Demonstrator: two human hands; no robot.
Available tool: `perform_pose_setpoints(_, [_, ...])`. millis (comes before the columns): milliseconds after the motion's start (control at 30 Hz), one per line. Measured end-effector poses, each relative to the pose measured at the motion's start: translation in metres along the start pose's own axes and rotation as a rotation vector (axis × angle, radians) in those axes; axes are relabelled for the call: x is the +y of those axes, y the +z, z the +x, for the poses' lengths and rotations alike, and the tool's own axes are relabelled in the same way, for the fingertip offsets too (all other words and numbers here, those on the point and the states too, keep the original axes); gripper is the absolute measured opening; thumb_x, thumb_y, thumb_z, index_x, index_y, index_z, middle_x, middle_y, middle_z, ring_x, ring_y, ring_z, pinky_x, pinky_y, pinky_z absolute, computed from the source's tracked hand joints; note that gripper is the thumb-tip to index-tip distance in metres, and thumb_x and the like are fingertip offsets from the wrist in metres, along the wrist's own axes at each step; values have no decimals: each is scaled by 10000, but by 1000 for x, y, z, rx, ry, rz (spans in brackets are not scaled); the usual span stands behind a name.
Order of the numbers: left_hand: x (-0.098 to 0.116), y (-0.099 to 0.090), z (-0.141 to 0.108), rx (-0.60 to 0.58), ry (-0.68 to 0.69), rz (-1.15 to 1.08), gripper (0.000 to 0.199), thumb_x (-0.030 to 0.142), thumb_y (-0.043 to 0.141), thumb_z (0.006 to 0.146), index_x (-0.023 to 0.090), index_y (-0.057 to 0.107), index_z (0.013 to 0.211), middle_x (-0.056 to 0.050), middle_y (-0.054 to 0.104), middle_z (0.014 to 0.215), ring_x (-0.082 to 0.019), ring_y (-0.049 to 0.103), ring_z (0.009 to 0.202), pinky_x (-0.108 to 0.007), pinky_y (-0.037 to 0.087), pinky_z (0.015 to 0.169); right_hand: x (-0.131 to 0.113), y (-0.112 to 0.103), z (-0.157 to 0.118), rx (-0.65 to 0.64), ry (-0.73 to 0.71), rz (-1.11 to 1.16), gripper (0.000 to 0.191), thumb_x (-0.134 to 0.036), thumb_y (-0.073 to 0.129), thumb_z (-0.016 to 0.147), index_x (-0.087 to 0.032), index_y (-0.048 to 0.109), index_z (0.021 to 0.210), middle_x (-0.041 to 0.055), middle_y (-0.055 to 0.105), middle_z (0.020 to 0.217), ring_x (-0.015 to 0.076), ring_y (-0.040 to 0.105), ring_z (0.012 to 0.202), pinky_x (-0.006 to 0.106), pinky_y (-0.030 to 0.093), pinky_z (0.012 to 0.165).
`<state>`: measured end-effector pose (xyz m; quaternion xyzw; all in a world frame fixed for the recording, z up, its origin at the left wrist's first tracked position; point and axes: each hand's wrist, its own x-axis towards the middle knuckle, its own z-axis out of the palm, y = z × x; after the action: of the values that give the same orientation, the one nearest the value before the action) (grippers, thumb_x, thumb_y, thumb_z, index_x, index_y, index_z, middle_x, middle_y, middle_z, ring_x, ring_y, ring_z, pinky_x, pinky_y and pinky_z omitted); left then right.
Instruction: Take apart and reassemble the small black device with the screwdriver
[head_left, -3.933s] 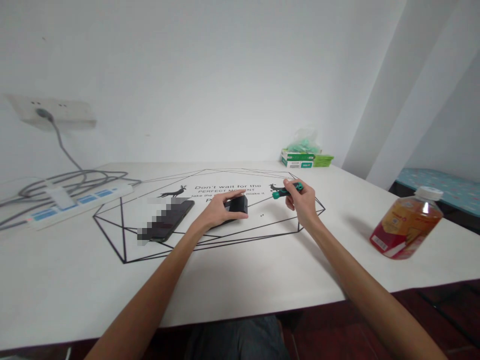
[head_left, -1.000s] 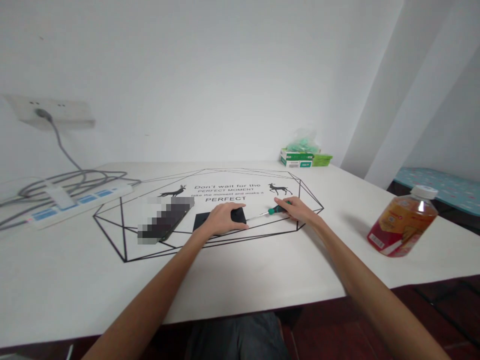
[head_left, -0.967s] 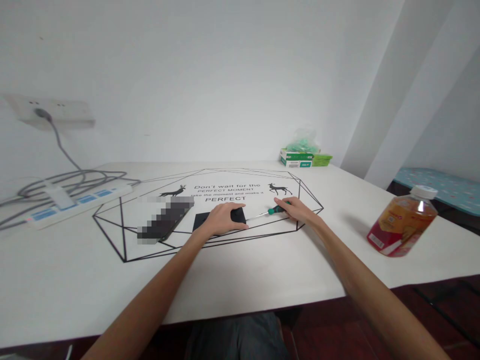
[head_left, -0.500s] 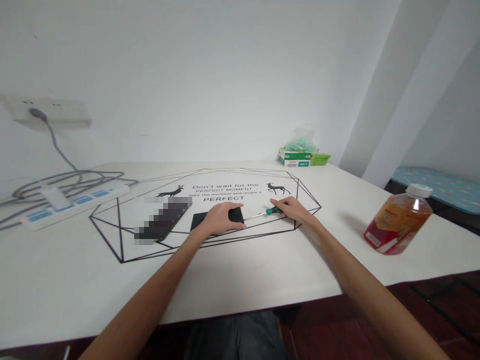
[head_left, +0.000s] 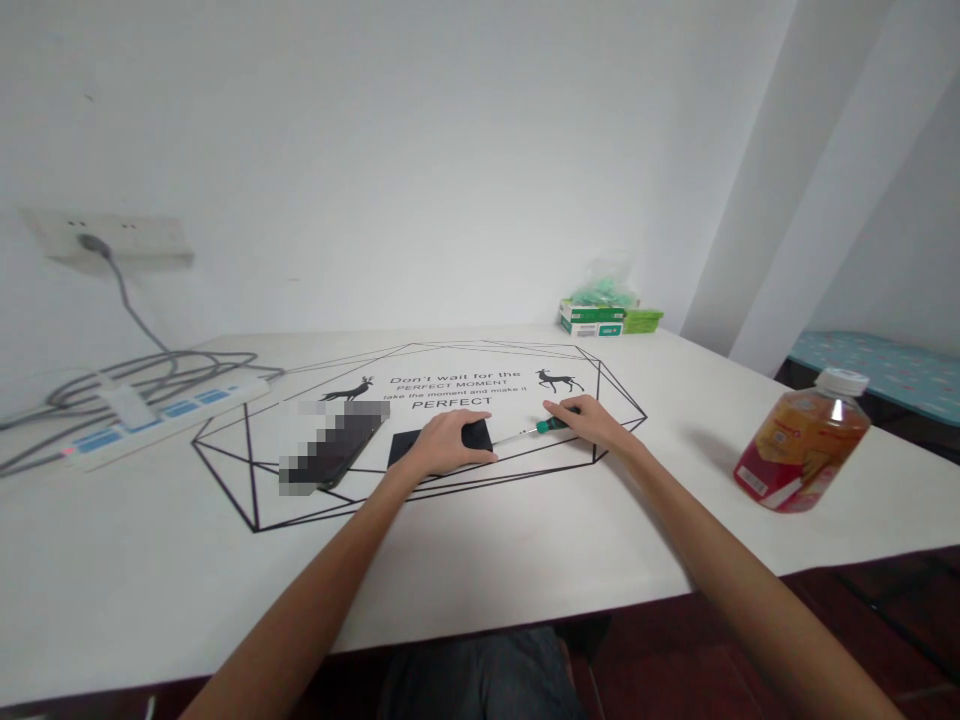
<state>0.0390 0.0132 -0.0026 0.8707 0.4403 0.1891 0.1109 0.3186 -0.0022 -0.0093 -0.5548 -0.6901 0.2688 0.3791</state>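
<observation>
My left hand (head_left: pixel 444 443) grips a flat black object (head_left: pixel 478 437) on the white table, its thumb and fingers spread around the right part. In my right hand (head_left: pixel 589 420) is a screwdriver (head_left: pixel 550 425) with a green and black handle. The metal shaft points left, and its tip is at the right edge of the black object. Left of my left hand lies a dark, partly pixelated phone-like object (head_left: pixel 341 446).
A power strip (head_left: pixel 169 415) with coiled grey cables is on the left. A drink bottle (head_left: pixel 804 440) stands at the right. Green and white boxes (head_left: pixel 592 318) sit at the back by the wall. The table (head_left: pixel 465 570) ends at its front edge.
The whole view has shifted slightly, so things sit a little further right. Both hands keep their hold, and the screwdriver tip stays at the black object's edge.
</observation>
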Motion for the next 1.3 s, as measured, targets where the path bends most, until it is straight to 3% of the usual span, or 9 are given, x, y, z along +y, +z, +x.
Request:
perform_pose_setpoints(200, [-1, -1, 0, 7, 15, -17, 792, 651, 695, 630, 207, 587, 1277, -100, 599, 1304, -336, 533, 1202, -421, 403, 1008, -12, -10, -9, -245, 214, 416, 448, -513, 793, 598, -205, 502, 744, -110, 337, 451, 50, 242, 386, 197, 167, 378])
perform_pose_setpoints(333, [1, -2, 0, 1, 10, -17, 774, 628, 706, 634, 214, 586, 1277, -90, 599, 1307, -327, 532, 1206, -412, 400, 1012, -7, -9, -6, -152, 105, 246, 474, -597, 711, 662, -172, 505, 624, -56, 425, 444, 60, 339, 385, 214, 236, 393])
perform_pose_setpoints(467, [4, -3, 0, -11, 4, 4, 767, 609, 707, 648, 192, 582, 1280, -97, 600, 1304, -315, 539, 1199, -402, 401, 1014, -1, -5, -2, -74, 19, 15, 575, -672, 566, 753, -163, 455, 509, -50, 363, 408, 54, 320, 404, 217, 254, 421])
perform_pose_setpoints(633, [3, -3, 0, -5, 15, 7, 775, 623, 698, 653, 188, 578, 1283, -97, 595, 1311, -316, 538, 1201, -410, 402, 1013, -3, -6, -4, -213, 171, 272, 453, -595, 714, 674, -200, 513, 768, -98, 353, 433, 62, 299, 378, 208, 249, 367])
perform_pose_setpoints(733, [1, -2, 0, -1, 21, 5, 771, 619, 699, 655, 189, 579, 1283, -97, 598, 1306, -318, 540, 1198, -408, 405, 1009, -2, -9, -5, -275, 205, 405, 478, -502, 807, 604, -213, 475, 790, -110, 375, 431, 69, 342, 361, 214, 298, 360])
perform_pose_setpoints(867, [-1, 0, 1, 7, 32, 3, 769, 621, 700, 651, 198, 582, 1282, -96, 599, 1306, -326, 539, 1198, -413, 402, 1010, 2, -8, -3, -227, 154, 280, 485, -581, 740, 657, -191, 451, 649, -53, 453, 425, 80, 422, 360, 213, 305, 355])
perform_pose_setpoints(1000, [-3, -2, 1, -3, 41, -31, 759, 592, 728, 634, 215, 587, 1278, -86, 600, 1306, -316, 537, 1204, -410, 405, 1009, 0, -6, -3, -160, 183, 80, 558, -704, 583, 730, -172, 487, 592, -67, 337, 342, 58, 314, 311, 214, 246, 322])
perform_pose_setpoints(1167, [-7, -10, -2, -50, 60, -141, 767, 527, 790, 576, 214, 609, 1252, -69, 600, 1311, -289, 526, 1229, -372, 380, 1047, -14, -8, -11, -374, 198, 348, 455, -569, 738, 670, -203, 484, 761, -106, 350, 370, 65, 308, 339, 208, 278, 346])
perform_pose_setpoints(1300, [-9, -13, -2, -52, 52, -172, 759, 498, 806, 556, 211, 622, 1235, -69, 608, 1300, -284, 534, 1223, -369, 377, 1054, -16, -11, -12, -387, 137, 328, 445, -535, 763, 653, -185, 497, 720, -69, 439, 412, 77, 398, 363, 212, 301, 378])
